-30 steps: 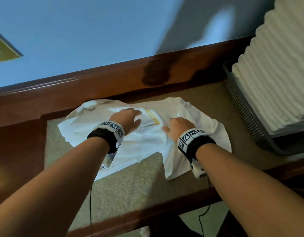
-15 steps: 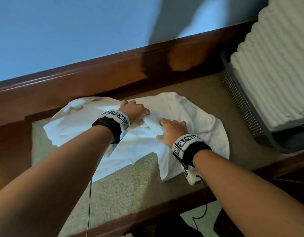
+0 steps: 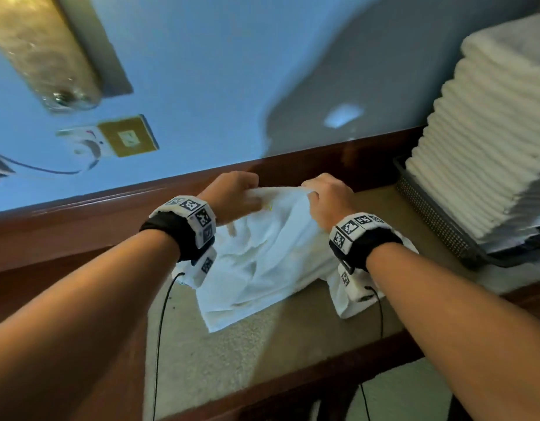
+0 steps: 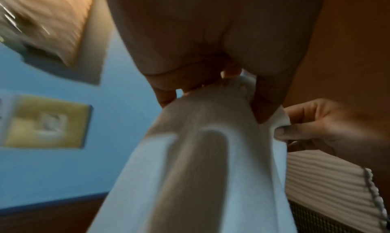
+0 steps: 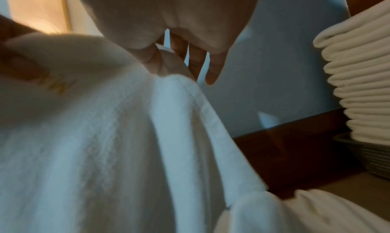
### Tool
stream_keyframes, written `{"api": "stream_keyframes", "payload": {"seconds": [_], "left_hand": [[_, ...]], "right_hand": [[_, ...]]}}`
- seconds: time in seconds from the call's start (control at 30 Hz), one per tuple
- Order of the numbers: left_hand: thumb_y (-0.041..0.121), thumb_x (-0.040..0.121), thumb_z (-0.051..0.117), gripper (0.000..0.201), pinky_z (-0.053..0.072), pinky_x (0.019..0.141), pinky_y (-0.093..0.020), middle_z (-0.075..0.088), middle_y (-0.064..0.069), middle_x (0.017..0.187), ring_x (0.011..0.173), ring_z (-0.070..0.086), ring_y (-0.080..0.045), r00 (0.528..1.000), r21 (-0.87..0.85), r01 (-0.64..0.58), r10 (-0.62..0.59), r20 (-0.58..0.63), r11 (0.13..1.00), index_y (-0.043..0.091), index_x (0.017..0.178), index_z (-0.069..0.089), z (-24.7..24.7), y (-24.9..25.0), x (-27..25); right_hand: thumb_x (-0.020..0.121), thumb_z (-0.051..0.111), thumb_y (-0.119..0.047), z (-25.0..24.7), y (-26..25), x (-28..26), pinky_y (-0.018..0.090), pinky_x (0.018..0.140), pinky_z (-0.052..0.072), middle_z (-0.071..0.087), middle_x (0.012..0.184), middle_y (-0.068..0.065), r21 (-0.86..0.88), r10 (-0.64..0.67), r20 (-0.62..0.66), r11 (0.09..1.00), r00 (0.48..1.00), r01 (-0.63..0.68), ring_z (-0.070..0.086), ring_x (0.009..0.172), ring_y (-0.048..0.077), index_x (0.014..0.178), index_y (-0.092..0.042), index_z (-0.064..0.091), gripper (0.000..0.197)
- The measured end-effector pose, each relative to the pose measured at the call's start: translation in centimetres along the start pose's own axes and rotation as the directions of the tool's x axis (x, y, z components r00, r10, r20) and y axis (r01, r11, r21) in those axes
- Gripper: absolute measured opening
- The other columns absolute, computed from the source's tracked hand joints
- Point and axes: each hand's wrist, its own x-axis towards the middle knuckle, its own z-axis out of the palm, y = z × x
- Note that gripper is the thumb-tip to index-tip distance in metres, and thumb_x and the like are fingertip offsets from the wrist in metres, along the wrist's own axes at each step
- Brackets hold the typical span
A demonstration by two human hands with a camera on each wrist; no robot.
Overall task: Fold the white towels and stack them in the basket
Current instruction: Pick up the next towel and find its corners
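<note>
A white towel (image 3: 268, 256) with small yellow lettering hangs from both hands above the beige counter (image 3: 262, 354), its lower part still lying crumpled there. My left hand (image 3: 235, 194) pinches the top edge on the left; my right hand (image 3: 326, 199) pinches it on the right. In the left wrist view the towel (image 4: 206, 161) drops from my left hand (image 4: 232, 86), with the right hand (image 4: 312, 124) pinching the edge beside it. In the right wrist view my thumb and fingers (image 5: 160, 64) pinch the towel (image 5: 105, 136). A dark mesh basket (image 3: 435, 220) holds a tall stack of folded towels (image 3: 490, 147) at the right.
A dark wooden ledge (image 3: 95, 214) runs along the back of the counter under a blue wall (image 3: 217, 71). A gold switch plate (image 3: 127, 136) and a lit wall lamp (image 3: 50, 56) are on the wall at upper left. Black cables (image 3: 159, 344) hang from both wristbands.
Both hands have taken hold of the towel's middle edge and lifted it off the counter, towards the wall. The towel was lying spread out; now it hangs bunched. The view has tilted up.
</note>
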Motion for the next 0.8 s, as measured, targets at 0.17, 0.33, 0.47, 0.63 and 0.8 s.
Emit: {"api": "stream_keyframes", "payload": {"seconds": [0.17,0.33,0.47,0.63,0.8], "left_hand": [[0.040,0.084,0.077,0.032,0.041,0.066,-0.030,0.064,0.001,0.090,0.081,0.060,-0.019,0.988,-0.055,-0.029,0.020,-0.153,0.998,0.026,0.108,0.062,-8.7,-2.1,-9.2],[0.029,0.087,0.076,0.020,0.050,0.075,-0.038,0.071,-0.009,0.088,0.082,0.065,-0.024,0.979,-0.055,-0.008,-0.003,-0.203,0.998,0.013,0.099,0.073,-14.5,-4.7,-15.9],[-0.005,0.086,0.072,0.022,0.046,0.079,-0.032,0.060,-0.002,0.079,0.075,0.054,-0.011,0.948,-0.349,-0.068,-0.049,-0.316,0.935,0.012,0.082,0.058,-18.1,-6.2,-20.7],[-0.010,0.088,0.067,0.038,0.040,0.057,-0.011,0.050,0.016,0.049,0.052,0.048,0.004,0.913,-0.371,-0.136,-0.030,-0.408,0.919,0.010,0.065,0.044,-20.9,-7.8,-25.7],[0.005,0.087,0.076,0.029,0.035,0.054,-0.016,0.045,0.009,0.059,0.056,0.040,-0.005,0.865,-0.269,-0.107,-0.043,-0.500,0.957,0.004,0.070,0.051,-23.3,-10.9,-30.1]], "right_hand": [[0.089,0.053,-0.009,-3.1,-11.4,-2.2,0.038,0.074,0.049,0.070,0.085,0.012,0.204,-0.040,-0.165,0.976,0.985,0.074,0.063,0.086,0.036,0.092,-0.015,0.069,0.018],[0.095,0.056,-0.014,-5.1,-21.3,-4.7,0.034,0.067,0.041,0.069,0.087,0.015,0.202,-0.257,-0.119,0.939,0.959,0.277,0.062,0.086,0.036,0.099,-0.012,0.066,0.011],[0.085,0.073,-0.041,-6.2,-26.7,-6.9,0.034,0.069,0.041,0.068,0.092,0.010,0.045,-0.444,-0.023,0.894,0.896,0.445,0.061,0.084,0.031,0.098,-0.015,0.063,0.031],[0.092,0.064,-0.038,-6.5,-31.0,-7.0,0.033,0.075,0.032,0.065,0.113,0.009,-0.153,-0.497,0.152,0.842,0.854,0.517,0.057,0.109,0.031,0.107,-0.017,0.060,0.027],[0.099,0.052,-0.036,-6.5,-29.9,-6.4,0.033,0.080,0.038,0.065,0.116,0.009,-0.379,-0.336,0.209,0.838,0.918,0.393,0.056,0.113,0.031,0.107,-0.018,0.065,0.025]]}}
